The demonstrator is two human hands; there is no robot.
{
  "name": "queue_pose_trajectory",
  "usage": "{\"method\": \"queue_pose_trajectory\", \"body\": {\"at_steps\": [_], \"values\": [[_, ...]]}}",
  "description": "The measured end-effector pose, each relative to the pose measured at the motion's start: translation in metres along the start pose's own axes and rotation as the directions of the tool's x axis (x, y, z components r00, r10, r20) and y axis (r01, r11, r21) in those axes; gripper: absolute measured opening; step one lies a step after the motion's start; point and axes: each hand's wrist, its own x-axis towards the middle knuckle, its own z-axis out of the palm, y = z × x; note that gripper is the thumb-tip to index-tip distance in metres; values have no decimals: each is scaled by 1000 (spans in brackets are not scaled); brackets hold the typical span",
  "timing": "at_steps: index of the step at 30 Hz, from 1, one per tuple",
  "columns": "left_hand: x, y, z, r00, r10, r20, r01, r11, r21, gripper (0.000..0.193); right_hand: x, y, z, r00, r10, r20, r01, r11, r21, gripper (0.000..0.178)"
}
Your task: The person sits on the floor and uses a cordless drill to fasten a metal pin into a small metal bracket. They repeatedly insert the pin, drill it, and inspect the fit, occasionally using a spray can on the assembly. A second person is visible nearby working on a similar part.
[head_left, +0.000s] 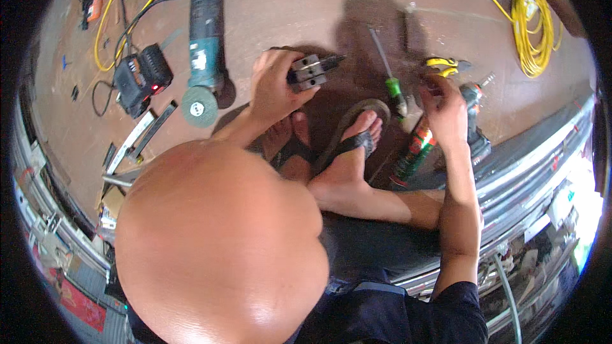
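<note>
My left hand (271, 79) is closed around a small grey metal block (310, 72) with holes in its face. A dark, pointed piece (333, 62) sticks out of the block's right side. My right hand (446, 111) is raised on the right with its fingers curled together; whether a small thing is between the fingertips is not clear. Close to it lie yellow-handled pliers (441, 62), a green-handled screwdriver (393, 86) and a green and red spray can (414, 153). Partly hidden behind my right forearm is a teal and black power tool (473, 99).
A teal angle grinder (204, 57) with a green disc lies left of my left hand. Beyond it stands a black battery charger (141, 79) with a lit red light. A coiled yellow cable (532, 32) lies far right. Long metal profiles (542, 153) run along the right.
</note>
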Motion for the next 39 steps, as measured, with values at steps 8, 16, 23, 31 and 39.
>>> {"method": "queue_pose_trajectory", "body": {"at_steps": [8,16,23,31,39], "values": [[5,11,-11,994,62,88,-81,970,229,75,-39,125,-102,970,204,-135,-235,932,-276,64],[-2,15,-16,993,89,77,-106,958,267,74,-36,168,-35,958,284,-48,-288,947,-142,105],[-5,18,-15,995,-5,104,-25,960,280,75,-25,128,-28,977,159,-144,-192,948,-253,95],[-1,17,-21,984,-67,164,29,974,225,78,-44,-63,-124,959,-111,260,111,994,16,78],[11,12,-25,974,-70,-217,57,996,-67,102,-65,-169,-135,873,-224,434,225,973,51,72]]}}
